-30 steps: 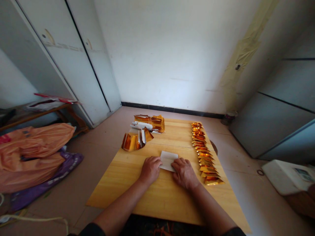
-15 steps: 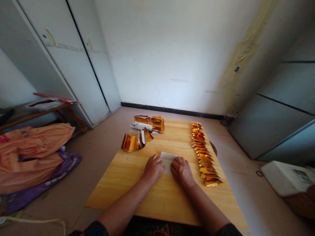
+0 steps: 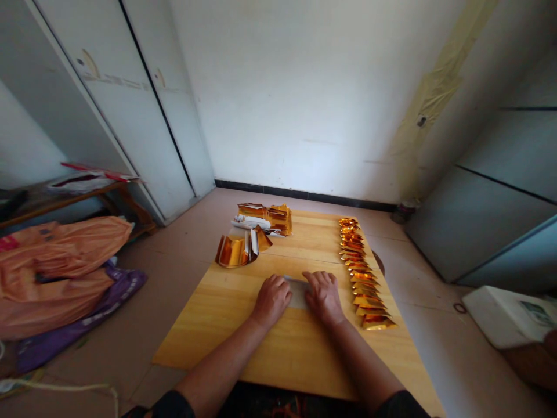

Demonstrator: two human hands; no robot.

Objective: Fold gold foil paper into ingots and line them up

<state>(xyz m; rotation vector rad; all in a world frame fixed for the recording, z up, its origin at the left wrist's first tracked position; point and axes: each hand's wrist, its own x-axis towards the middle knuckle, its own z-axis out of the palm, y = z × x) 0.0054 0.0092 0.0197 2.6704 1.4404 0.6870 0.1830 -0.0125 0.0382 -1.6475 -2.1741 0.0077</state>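
Note:
A small whitish-grey sheet of paper (image 3: 297, 295) lies on the wooden board between my two hands. My left hand (image 3: 273, 301) has its fingers curled over the left edge of the sheet. On the opposite edge, my right hand (image 3: 324, 297) grips the paper, with one finger reaching out along the far edge. That far edge looks turned up or folded as a thin strip. Both thumbs are mostly hidden. To the right of my right hand runs a long row of folded gold foil paper pieces (image 3: 365, 284).
Curved gold sheets (image 3: 235, 251) stand at the board's left, with a stack of gold and white papers (image 3: 278, 219) behind. An orange bag (image 3: 61, 273) and a purple bag (image 3: 117, 296) lie left on the floor. A white box (image 3: 509, 316) sits at right.
The far flap of the paper has come down toward me and now shows as a thin strip. My right hand has shifted slightly, one finger lifting outward. My left hand stays nearly still.

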